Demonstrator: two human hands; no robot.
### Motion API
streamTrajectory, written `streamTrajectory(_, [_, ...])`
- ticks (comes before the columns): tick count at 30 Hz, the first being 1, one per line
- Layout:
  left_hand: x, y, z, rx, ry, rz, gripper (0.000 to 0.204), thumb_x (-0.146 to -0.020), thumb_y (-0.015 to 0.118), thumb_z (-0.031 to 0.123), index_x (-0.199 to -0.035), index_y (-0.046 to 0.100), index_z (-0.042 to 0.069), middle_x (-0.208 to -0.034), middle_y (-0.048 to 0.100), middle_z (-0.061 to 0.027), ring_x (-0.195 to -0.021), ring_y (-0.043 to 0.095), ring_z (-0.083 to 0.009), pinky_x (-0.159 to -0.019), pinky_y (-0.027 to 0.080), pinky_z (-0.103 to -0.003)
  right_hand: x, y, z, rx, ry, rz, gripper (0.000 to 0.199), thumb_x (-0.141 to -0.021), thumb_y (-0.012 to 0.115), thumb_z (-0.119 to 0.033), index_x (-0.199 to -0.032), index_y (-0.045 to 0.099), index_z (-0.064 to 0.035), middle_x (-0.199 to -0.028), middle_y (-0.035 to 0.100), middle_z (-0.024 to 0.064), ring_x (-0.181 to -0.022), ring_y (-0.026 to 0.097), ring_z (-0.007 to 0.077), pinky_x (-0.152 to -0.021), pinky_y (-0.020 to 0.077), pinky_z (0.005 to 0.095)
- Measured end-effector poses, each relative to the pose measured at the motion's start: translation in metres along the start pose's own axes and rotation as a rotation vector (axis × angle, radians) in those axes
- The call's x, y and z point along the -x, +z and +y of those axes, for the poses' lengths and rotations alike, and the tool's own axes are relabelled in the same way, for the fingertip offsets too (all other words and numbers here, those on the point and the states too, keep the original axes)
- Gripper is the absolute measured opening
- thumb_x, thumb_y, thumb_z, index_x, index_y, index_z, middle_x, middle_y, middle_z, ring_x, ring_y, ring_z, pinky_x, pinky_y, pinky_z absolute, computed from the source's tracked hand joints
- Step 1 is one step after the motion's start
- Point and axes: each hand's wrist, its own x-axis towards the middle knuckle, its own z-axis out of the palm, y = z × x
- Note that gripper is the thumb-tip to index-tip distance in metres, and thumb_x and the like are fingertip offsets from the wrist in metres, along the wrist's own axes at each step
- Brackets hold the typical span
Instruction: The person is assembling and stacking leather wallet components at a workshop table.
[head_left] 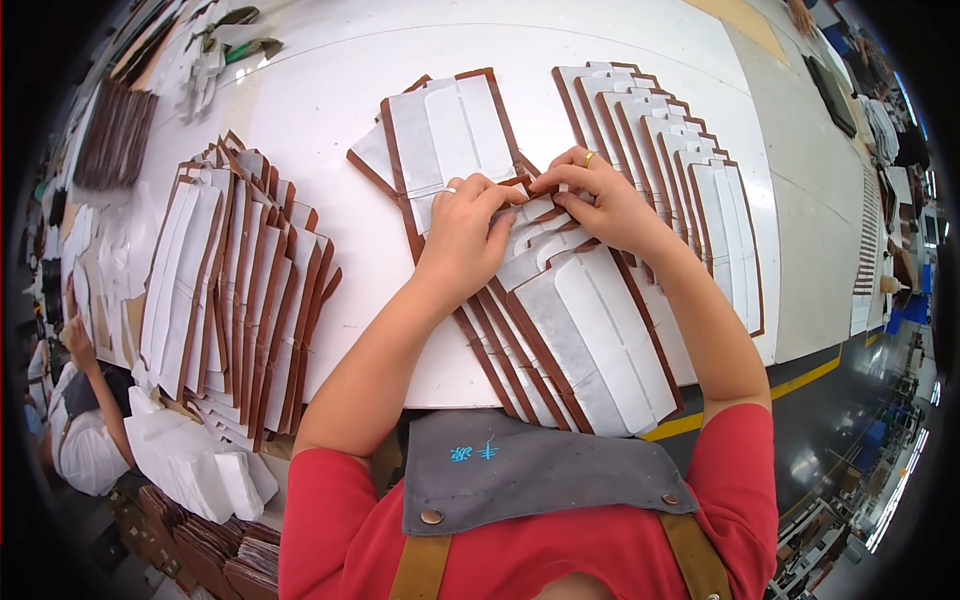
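Both hands meet over a fanned pile of flat white panels with brown edges (600,330) in the middle of the table. My left hand (463,228) is closed, thumb and fingertips pinching a panel's brown edge. Close beside it, my right hand (605,205), with a ring on one finger, pinches at the same edge. The pinched corner is partly hidden by my fingers. Beyond them another white panel with brown edges (465,125) lies over a tilted one. Each panel bears a lighter strip along its length.
To the right lies an overlapping row of similar panels (735,240); a thicker fanned stack (185,270) stands at the left. Brown pieces (113,135) are piled at the far left. White sheets (190,455) lie low at the left, near another person (90,430).
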Motion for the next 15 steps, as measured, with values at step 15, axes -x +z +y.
streamTrajectory(15, [0.006, 0.006, 0.001, -0.290, 0.172, 0.036, 0.030, -0.069, 0.052, -0.004, -0.092, 0.063, 0.012, -0.083, 0.052, -0.0015, -0.076, 0.049, -0.0209, -0.068, 0.037, -0.033, 0.013, 0.012, -0.004, 0.503, -0.177, 0.141, 0.019, -0.072, 0.058, 0.001, -0.083, 0.064, -0.0123, -0.098, 0.056, -0.0005, -0.092, 0.051, 0.0167, -0.082, 0.0325, 0.0314])
